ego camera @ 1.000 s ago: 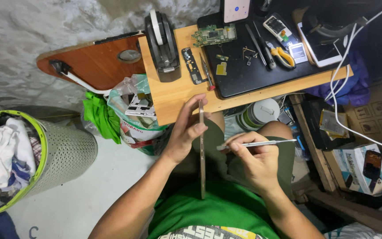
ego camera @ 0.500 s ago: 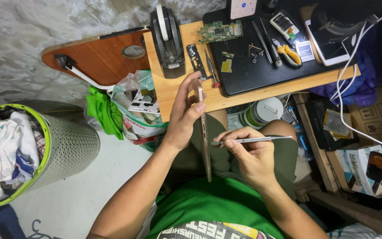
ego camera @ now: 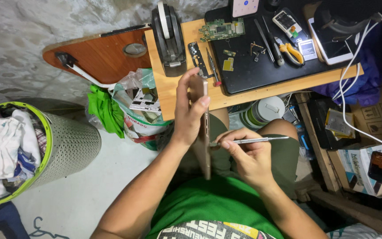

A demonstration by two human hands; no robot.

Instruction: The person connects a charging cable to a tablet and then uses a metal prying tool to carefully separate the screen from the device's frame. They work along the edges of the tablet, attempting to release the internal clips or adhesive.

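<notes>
My left hand (ego camera: 191,110) grips a thin gold-coloured tablet (ego camera: 206,146) edge-on, upright over my lap. My right hand (ego camera: 246,157) holds a slim metal pry tool (ego camera: 255,140) like a pen, with its tip touching the tablet's right edge near the middle. The tablet's upper end rises in front of the wooden table (ego camera: 173,93), and its lower end reaches my green shirt.
A black mat (ego camera: 261,73) on the table carries a green circuit board (ego camera: 222,30), tweezers, yellow-handled cutters (ego camera: 290,49) and small parts. A black tape dispenser (ego camera: 169,37) stands at the table's left. A mesh laundry basket (ego camera: 63,148) and plastic bags stand on the floor at left; boxes and cables at right.
The view has tilted so the table sits higher in frame. Both hands stay on the tablet and tool, with the tool tip held at the tablet's edge.
</notes>
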